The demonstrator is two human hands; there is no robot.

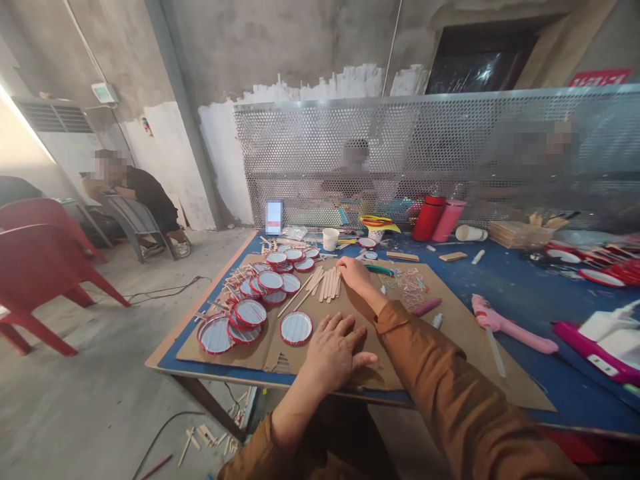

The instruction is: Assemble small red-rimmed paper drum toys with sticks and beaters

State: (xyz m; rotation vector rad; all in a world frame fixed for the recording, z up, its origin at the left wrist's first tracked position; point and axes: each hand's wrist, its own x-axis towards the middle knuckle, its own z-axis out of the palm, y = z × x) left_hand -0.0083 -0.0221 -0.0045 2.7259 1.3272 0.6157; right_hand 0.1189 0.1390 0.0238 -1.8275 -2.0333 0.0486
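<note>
My left hand (334,351) lies palm down on a cardboard sheet (400,350), its fingers stretched out and holding nothing. Just beyond its fingertips is a single round, red-rimmed disc (296,328) with a pale striped face. My right hand (353,275) reaches farther forward, fingers bent and pinched at the end of a row of flat wooden craft sticks (327,285). What sits between those fingertips is partly hidden; it appears to be a craft stick. Overlapping red-rimmed discs (251,312), several with sticks attached, are heaped to the left of the hands.
Right of my arm lie a pink glue gun (515,332), a magenta power strip (590,357) and loose rubber bands (411,288). A paper cup (330,239), a phone (274,217) and a red flask (429,218) stand at the back before a perforated metal screen (300,147).
</note>
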